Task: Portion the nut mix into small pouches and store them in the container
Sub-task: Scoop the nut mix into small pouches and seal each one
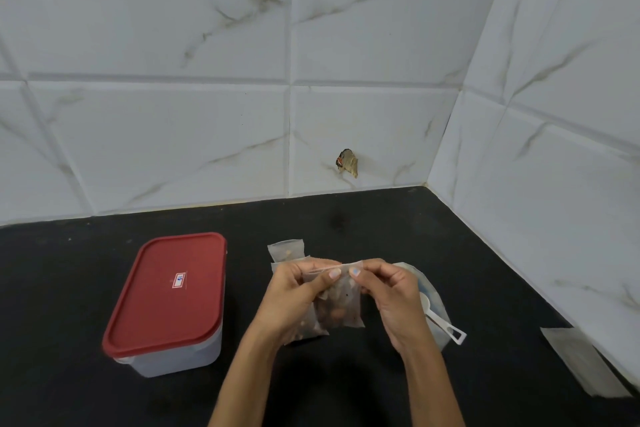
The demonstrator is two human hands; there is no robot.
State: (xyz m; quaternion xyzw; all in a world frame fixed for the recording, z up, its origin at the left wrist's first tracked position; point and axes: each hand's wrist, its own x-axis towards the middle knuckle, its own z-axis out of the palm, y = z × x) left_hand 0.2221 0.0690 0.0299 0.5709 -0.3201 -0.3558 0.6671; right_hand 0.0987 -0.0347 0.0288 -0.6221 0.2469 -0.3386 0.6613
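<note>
Our left hand (294, 291) and right hand (391, 291) pinch the top of the small clear pouch of nuts (337, 305). It hangs straight down between them.

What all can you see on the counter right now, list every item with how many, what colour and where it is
container: 1, translucent white with a red lid, lid on, left on the counter.
held pouch: 1, clear, with brown nut mix inside, at centre between the hands.
filled pouches: at least 2, clear, behind the hands; the exact count is hidden.
big bag: 1, clear, under the right hand, mostly hidden.
scoop: 1, white, lying on the big bag.
empty pouches: small stack, clear, far right by the wall.
counter: 1, black.
wall tiles: white marble pattern, behind and right.
left hand: pinches the held pouch's top edge.
right hand: pinches the same edge.
</note>
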